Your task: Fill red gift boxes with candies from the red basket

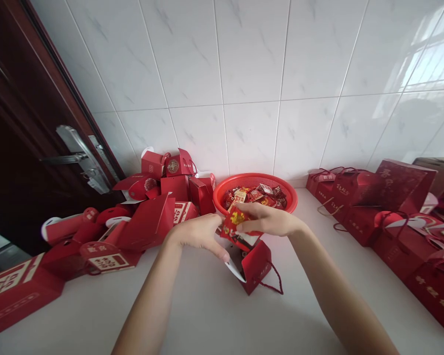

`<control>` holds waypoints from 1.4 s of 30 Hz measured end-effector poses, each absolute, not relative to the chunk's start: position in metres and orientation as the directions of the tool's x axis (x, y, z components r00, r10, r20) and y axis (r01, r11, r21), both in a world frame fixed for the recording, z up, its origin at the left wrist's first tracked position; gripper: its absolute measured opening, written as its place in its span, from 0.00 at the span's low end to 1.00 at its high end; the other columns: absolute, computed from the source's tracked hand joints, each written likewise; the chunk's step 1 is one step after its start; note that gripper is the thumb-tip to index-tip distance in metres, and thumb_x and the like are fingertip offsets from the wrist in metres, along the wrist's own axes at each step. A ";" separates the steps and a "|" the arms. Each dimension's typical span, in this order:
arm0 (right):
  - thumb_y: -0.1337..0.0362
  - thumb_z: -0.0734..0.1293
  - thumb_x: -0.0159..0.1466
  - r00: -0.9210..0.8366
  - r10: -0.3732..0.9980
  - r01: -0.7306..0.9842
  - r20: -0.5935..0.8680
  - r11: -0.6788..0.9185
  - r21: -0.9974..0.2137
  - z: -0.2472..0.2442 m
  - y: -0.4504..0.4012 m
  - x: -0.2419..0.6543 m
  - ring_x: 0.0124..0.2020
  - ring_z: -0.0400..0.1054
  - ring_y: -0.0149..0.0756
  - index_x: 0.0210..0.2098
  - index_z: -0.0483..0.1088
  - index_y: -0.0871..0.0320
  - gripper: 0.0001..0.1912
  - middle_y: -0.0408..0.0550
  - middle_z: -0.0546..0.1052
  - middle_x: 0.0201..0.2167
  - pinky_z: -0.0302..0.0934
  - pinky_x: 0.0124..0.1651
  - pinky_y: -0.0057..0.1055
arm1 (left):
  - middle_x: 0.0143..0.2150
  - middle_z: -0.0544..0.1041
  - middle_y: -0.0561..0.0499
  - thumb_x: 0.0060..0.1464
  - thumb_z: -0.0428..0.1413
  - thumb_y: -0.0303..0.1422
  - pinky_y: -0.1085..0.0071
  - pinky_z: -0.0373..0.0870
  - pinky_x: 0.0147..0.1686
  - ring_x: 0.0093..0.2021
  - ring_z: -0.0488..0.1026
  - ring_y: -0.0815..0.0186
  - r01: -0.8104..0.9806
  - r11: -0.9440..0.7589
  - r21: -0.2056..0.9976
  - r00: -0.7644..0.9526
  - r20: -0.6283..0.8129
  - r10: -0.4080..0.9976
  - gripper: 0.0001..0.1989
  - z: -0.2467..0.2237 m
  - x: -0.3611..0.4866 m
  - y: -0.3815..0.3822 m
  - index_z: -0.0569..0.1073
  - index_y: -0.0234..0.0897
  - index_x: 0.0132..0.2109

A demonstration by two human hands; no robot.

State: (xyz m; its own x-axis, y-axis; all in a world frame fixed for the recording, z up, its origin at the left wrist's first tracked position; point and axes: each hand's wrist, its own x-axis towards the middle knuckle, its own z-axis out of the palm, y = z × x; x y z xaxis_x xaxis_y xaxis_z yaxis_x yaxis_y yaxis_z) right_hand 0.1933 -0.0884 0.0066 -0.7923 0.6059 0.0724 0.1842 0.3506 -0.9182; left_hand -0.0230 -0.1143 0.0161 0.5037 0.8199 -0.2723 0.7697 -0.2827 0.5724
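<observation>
A small red gift box (257, 268) with a cord handle stands opened on the white surface in front of me. My left hand (200, 234) grips it from the left, with the thumb along its pale flap and the other fingers partly hidden. Pinched in my right hand (270, 219) is a shiny red candy packet (237, 224) with gold print, held just above the box's opening. Small items show inside the box, too dark to make out. Directly behind my hands sits a red plastic basket (291, 195) of wrapped candies (257, 193).
Red boxes (144, 222), many with open flaps, are heaped at the left. Rows of red boxes with handles (362, 197) stand on the right. A tiled wall (251, 59) rises behind, and a dark door with a metal handle (81, 158) is at the left.
</observation>
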 end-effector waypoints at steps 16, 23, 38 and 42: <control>0.65 0.70 0.58 -0.718 0.688 0.623 -0.106 0.567 -0.539 0.009 -0.091 0.201 0.37 0.68 0.37 0.48 0.71 0.57 0.17 0.49 0.74 0.39 0.57 0.31 0.27 | 0.68 0.65 0.46 0.38 0.71 0.39 0.64 0.63 0.60 0.66 0.64 0.52 0.742 -0.301 0.599 0.555 -0.298 0.777 0.46 0.010 -0.027 -0.109 0.66 0.42 0.66; 0.70 0.68 0.60 -0.743 0.661 0.590 -0.109 0.569 -0.573 0.004 -0.088 0.202 0.40 0.73 0.40 0.47 0.72 0.58 0.15 0.51 0.79 0.41 0.63 0.35 0.30 | 0.68 0.65 0.44 0.38 0.71 0.42 0.62 0.62 0.61 0.65 0.64 0.53 0.764 -0.302 0.571 0.535 -0.299 0.790 0.48 0.010 -0.027 -0.108 0.64 0.41 0.66; 0.65 0.75 0.52 -0.599 0.796 0.773 -0.089 0.545 -0.325 0.003 -0.084 0.203 0.41 0.69 0.44 0.39 0.69 0.57 0.17 0.50 0.73 0.39 0.55 0.33 0.29 | 0.63 0.72 0.47 0.43 0.69 0.38 0.63 0.66 0.57 0.60 0.70 0.54 0.657 -0.361 0.662 0.615 -0.193 0.764 0.42 0.012 -0.018 -0.114 0.66 0.46 0.66; 0.64 0.74 0.53 -0.544 0.833 0.828 -0.098 0.515 -0.223 0.004 -0.084 0.197 0.39 0.69 0.43 0.37 0.67 0.57 0.15 0.49 0.73 0.35 0.52 0.32 0.30 | 0.56 0.78 0.47 0.48 0.66 0.40 0.66 0.69 0.54 0.56 0.73 0.57 0.627 -0.367 0.687 0.650 -0.203 0.733 0.28 0.009 -0.010 -0.113 0.75 0.41 0.58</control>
State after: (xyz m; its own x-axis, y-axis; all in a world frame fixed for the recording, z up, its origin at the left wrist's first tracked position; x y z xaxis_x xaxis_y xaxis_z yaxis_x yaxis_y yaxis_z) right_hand 0.1967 -0.0845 0.0038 -0.5442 0.8333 -0.0975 0.8279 0.5146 -0.2231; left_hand -0.0096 -0.1135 0.0088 0.6499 0.7325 -0.2027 0.6275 -0.3666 0.6869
